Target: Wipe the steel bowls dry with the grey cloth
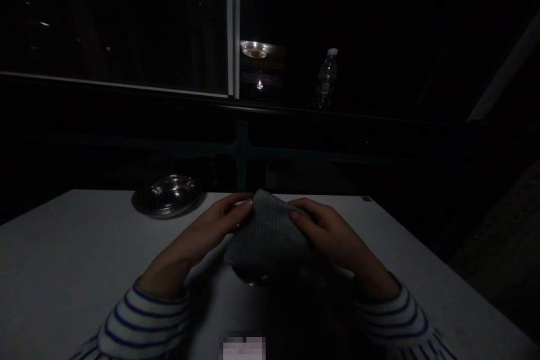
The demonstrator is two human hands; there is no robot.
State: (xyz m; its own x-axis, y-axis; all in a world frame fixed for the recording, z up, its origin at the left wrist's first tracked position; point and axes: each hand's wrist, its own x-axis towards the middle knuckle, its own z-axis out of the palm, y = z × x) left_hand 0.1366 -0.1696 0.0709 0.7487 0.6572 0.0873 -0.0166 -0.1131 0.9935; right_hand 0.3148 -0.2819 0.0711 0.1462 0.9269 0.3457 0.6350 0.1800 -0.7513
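A grey textured cloth [265, 236] is held up over the white table [76, 259], between both hands. My left hand [219, 224] grips its upper left edge with the fingers closed on it. My right hand [324, 230] holds its right side, fingers curled over the fabric. Something shiny shows just under the cloth's lower edge [253, 280]; I cannot make out what it is. Both sleeves are white with dark stripes.
A shiny metal bowl [167, 196] sits on the table at the back left. Behind the table runs a dark ledge with a plastic water bottle [325, 80] and a small lit object [255, 50]. The room is very dark.
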